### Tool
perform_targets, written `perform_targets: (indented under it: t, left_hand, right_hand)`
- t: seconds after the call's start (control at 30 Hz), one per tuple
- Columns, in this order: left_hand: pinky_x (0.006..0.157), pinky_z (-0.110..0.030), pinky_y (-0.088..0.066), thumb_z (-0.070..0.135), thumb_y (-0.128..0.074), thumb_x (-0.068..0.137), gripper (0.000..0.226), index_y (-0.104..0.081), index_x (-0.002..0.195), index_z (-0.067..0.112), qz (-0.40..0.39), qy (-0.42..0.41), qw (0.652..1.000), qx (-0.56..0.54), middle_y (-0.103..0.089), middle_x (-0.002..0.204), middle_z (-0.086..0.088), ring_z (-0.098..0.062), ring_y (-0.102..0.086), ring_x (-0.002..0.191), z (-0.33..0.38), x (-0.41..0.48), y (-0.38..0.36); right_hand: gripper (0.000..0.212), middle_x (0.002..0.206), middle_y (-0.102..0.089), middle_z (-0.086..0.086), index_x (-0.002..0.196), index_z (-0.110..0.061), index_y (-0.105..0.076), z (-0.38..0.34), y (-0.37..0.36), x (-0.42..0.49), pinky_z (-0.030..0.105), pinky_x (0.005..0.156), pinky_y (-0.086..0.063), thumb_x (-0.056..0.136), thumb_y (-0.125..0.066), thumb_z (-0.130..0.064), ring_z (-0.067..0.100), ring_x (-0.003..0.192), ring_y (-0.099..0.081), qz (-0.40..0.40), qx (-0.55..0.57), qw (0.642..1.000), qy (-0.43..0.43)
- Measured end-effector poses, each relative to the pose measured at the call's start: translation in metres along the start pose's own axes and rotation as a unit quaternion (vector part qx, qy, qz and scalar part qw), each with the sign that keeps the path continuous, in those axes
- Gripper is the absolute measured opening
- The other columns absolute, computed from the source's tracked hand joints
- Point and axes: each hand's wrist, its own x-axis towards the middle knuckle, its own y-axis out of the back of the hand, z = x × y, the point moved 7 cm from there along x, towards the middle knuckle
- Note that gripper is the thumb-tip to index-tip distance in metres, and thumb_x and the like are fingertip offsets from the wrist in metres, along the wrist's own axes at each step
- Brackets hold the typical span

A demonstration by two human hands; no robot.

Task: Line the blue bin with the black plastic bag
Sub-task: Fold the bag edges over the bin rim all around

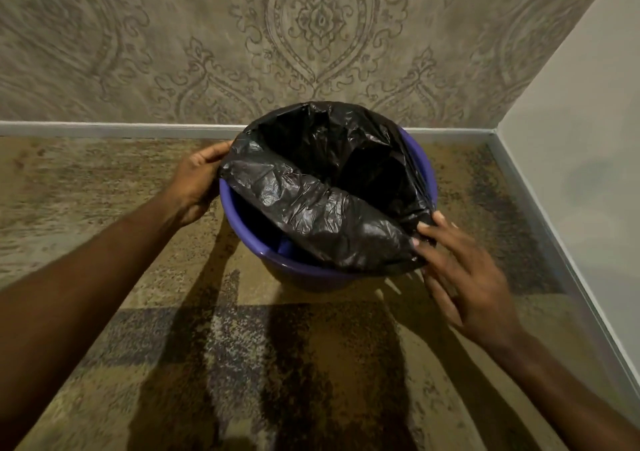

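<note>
The blue bin (242, 239) stands on the carpet (104, 208) near the far right corner, close to the far skirting, with open carpet on its near and left sides. The black plastic bag (311, 215) sits in its mouth, folded over the far rim while the near rim is bare. The left hand (197, 182) grips the bag's left edge at the rim; the right hand (464, 277) pinches its near right edge.

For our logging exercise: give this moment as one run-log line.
left hand: gripping black plastic bag | right hand: pinching bag edge | round blue plastic bin: partly lined

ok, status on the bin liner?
Both hands on bag: left hand, right hand. Black bag partly over blue bin; near rim bare. Nothing in the way.
</note>
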Motion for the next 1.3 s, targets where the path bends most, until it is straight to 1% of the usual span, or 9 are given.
perform_targets:
  t: [0.33,0.43,0.57,0.73,0.83,0.9,0.97,1.07,1.3]
  left_hand:
    - [0.092,-0.042,-0.056,0.004,-0.057,0.095,0.016,-0.069,0.098,0.014,0.059,-0.008,0.998,0.030,-0.072,0.101,-0.014,-0.027,-0.065,0.090,-0.010,-0.001,-0.009]
    - [0.073,-0.029,-0.057,-0.002,-0.052,0.098,0.024,-0.067,0.092,0.015,0.072,-0.003,0.997,0.022,-0.073,0.077,0.002,-0.015,-0.064,0.072,-0.008,0.001,-0.011]
    - [0.058,-0.021,-0.057,-0.001,-0.060,0.096,0.017,-0.066,0.095,0.015,0.080,-0.007,0.995,0.056,-0.070,0.089,-0.003,-0.003,-0.066,0.058,-0.006,0.000,-0.008]
    - [0.061,-0.031,-0.061,0.029,-0.063,0.098,0.035,-0.063,0.125,0.008,0.199,-0.046,0.977,0.064,-0.065,0.099,0.000,-0.017,-0.062,0.086,0.016,0.001,0.034]
    - [0.091,-0.033,-0.057,0.046,-0.054,0.100,0.035,-0.065,0.121,0.021,0.188,-0.262,0.914,0.245,-0.063,0.116,0.002,-0.007,-0.060,0.105,0.082,-0.034,0.030]
    - [0.099,-0.025,-0.048,0.049,-0.053,0.099,0.042,-0.063,0.132,0.024,0.002,-0.336,0.858,0.389,-0.056,0.132,0.002,-0.007,-0.052,0.125,0.105,-0.065,-0.005]
    - [0.109,-0.036,-0.038,0.055,-0.057,0.093,0.057,-0.055,0.144,0.029,-0.194,-0.349,0.754,0.521,-0.051,0.144,0.001,-0.013,-0.043,0.137,0.094,-0.097,-0.032]
    - [0.111,-0.045,-0.034,0.065,-0.044,0.095,0.061,-0.045,0.151,0.040,-0.294,-0.375,0.583,0.658,-0.050,0.148,0.007,-0.015,-0.042,0.141,0.062,-0.118,-0.032]
    - [0.068,-0.045,-0.057,0.031,-0.060,0.099,0.024,-0.077,0.109,0.017,-0.202,-0.480,0.619,0.588,-0.072,0.108,-0.006,-0.027,-0.070,0.094,0.075,-0.139,-0.027]
  right_hand:
    - [0.024,0.124,-0.066,0.012,0.118,-0.015,-0.064,0.019,-0.019,0.000,0.065,0.115,-0.025,0.097,-0.054,-0.021,0.029,0.123,-0.056,-0.050,-0.077,0.991,-0.095]
    - [0.032,0.117,-0.070,0.010,0.123,-0.015,-0.062,0.013,0.007,0.011,0.057,0.113,-0.028,0.092,-0.055,-0.020,0.025,0.115,-0.056,-0.035,-0.080,0.985,-0.150]
    - [0.030,0.115,-0.066,0.016,0.118,-0.010,-0.062,-0.039,0.040,0.030,0.051,0.097,-0.039,0.090,-0.062,-0.020,0.031,0.109,-0.056,0.059,-0.053,0.987,-0.142]
    - [0.054,0.137,-0.061,0.003,0.137,-0.018,-0.061,-0.066,-0.013,0.047,0.043,0.109,-0.039,0.092,-0.064,-0.047,0.026,0.126,-0.055,-0.129,-0.035,0.984,-0.114]
    - [0.041,0.129,-0.064,-0.006,0.131,-0.024,-0.066,-0.056,-0.018,0.037,0.033,0.098,-0.046,0.099,-0.053,-0.046,0.017,0.118,-0.059,-0.113,0.017,0.985,-0.126]
    - [0.031,0.126,-0.061,-0.014,0.128,-0.028,-0.067,-0.053,-0.012,0.031,0.021,0.101,-0.042,0.099,-0.061,-0.035,-0.004,0.120,-0.052,-0.065,0.080,0.983,-0.149]
    - [0.030,0.122,-0.061,-0.016,0.123,-0.025,-0.071,-0.055,-0.006,0.027,0.010,0.102,-0.036,0.093,-0.069,-0.027,-0.016,0.120,-0.046,-0.028,0.107,0.981,-0.157]
    - [0.022,0.112,-0.072,-0.004,0.112,-0.016,-0.078,-0.063,-0.008,0.022,0.029,0.094,-0.048,0.091,-0.075,-0.022,0.008,0.111,-0.062,0.005,0.046,0.994,-0.098]
    - [0.025,0.104,-0.076,0.009,0.114,-0.014,-0.079,-0.075,-0.014,0.027,0.041,0.080,-0.050,0.099,-0.064,-0.027,0.032,0.091,-0.071,0.029,-0.015,0.999,-0.022]
